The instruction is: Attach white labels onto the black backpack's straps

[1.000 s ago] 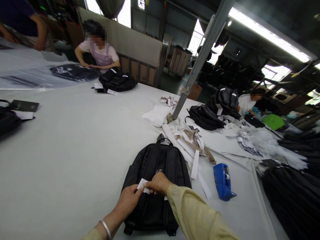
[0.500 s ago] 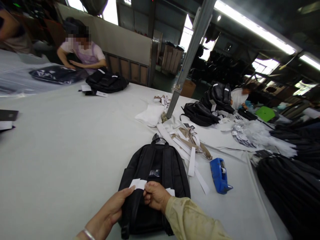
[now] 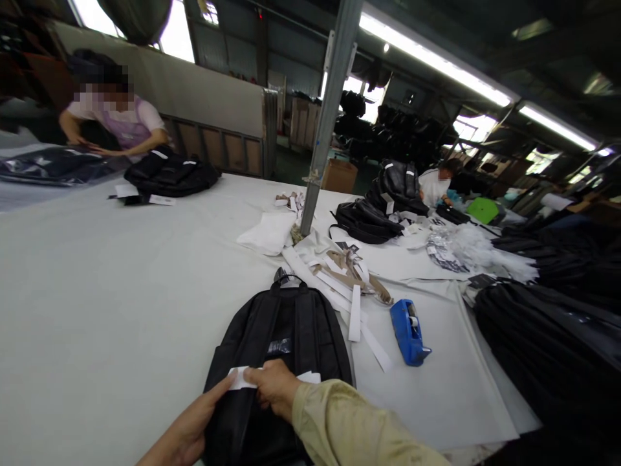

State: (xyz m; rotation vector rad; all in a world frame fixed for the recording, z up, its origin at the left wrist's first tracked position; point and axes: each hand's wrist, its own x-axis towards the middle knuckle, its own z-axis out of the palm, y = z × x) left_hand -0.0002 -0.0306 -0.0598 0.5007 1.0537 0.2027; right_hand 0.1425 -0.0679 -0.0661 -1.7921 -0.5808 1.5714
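Note:
A black backpack (image 3: 279, 323) lies on the white table in front of me, its shoulder straps facing up. Across its left strap runs a white paper strip (image 3: 241, 378). My left hand (image 3: 201, 417) pinches the strip's left end, with the thumb on top and the other fingers partly hidden. My right hand (image 3: 276, 387) has its thumb pressed on the strip's right end, fingers curled beneath around the strap. Another white paper piece (image 3: 310, 377) shows on the right strap, partly behind my right wrist.
A blue tape dispenser (image 3: 410, 331) stands right of the backpack. Paper strips (image 3: 356, 314) and brown scraps lie near a metal post (image 3: 324, 123). Black bags (image 3: 167, 171) sit at the far left, by a person in a purple apron. More black bags are piled (image 3: 548, 343) at right.
My right hand has shifted left along the strip, closer to my left thumb, and now presses its thumb down on it. The camera view has turned a little to the right.

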